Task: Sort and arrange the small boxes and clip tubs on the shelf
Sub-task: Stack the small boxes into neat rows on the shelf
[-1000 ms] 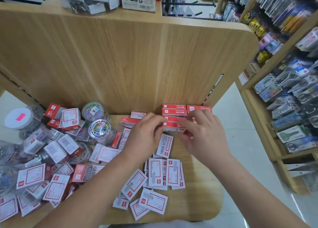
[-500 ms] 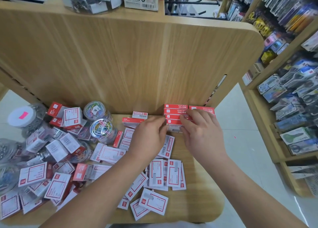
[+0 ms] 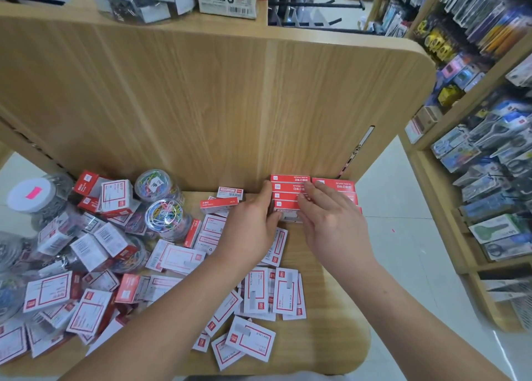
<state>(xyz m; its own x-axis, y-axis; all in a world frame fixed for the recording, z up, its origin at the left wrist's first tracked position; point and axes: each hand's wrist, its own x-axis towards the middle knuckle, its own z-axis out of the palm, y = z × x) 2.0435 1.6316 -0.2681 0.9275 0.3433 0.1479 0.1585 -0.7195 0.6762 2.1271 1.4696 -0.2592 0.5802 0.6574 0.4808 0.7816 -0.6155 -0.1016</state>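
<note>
Looks barely begun: just the short red stack [image 3: 289, 186] squared at the shelf [image 3: 331, 308] back, gripped sideways by the curled left hand [image 3: 253, 225], pressed under the right hand [image 3: 334, 225] with flat fingers, leaving small boxes [image 3: 178, 258] and clip tubs [image 3: 167, 216] jumbled left of both hands.

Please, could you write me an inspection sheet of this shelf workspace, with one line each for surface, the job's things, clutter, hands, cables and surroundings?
Surface: wooden shelf, bare only at its front right.
Job's things: stack of red boxes against the back panel, further red boxes beside it on the right; loose boxes scattered in front and to the left; clip tubs heaped at the left.
Clutter: nothing seen apart from the unsorted stock.
Hands: left hand grips the stack's left side, thumb on its front; right hand lies flat, fingers straight, over the red boxes.
Cables: nothing seen.
Surroundings: carton on the upper shelf; rack of packaged scissors at the right; tiled floor.
</note>
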